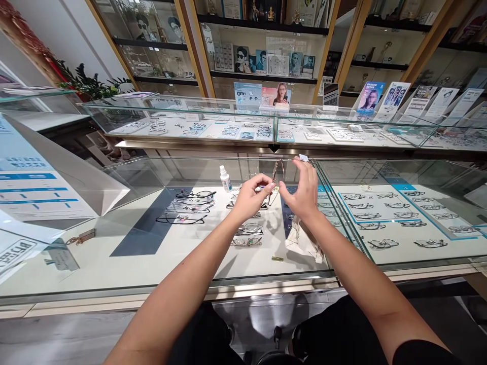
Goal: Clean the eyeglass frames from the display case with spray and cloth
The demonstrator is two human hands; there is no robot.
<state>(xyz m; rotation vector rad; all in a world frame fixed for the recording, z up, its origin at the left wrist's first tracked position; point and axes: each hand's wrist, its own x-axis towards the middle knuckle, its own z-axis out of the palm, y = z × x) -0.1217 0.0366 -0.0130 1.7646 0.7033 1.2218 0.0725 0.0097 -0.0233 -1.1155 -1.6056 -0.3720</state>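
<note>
Both my hands are raised over a glass display counter (114, 263) in an eyewear shop. My left hand (251, 196) pinches the lower part of a thin-rimmed pair of glasses (277, 175), held upright between the hands. My right hand (302, 190) is closed on the other side of the glasses, and a small white tag (303, 157) sticks up at its fingertips. A white cloth (302, 241) lies on the glass under my right wrist. A small white spray bottle (225, 179) stands on the counter just left of my left hand.
Rows of spectacle frames (190, 205) lie inside the case below the glass. A small gold piece (277, 259) rests on the counter near the cloth. A slanted blue-and-white sign (34, 187) stands at left. A second display counter (266, 129), brochures and shelves are behind.
</note>
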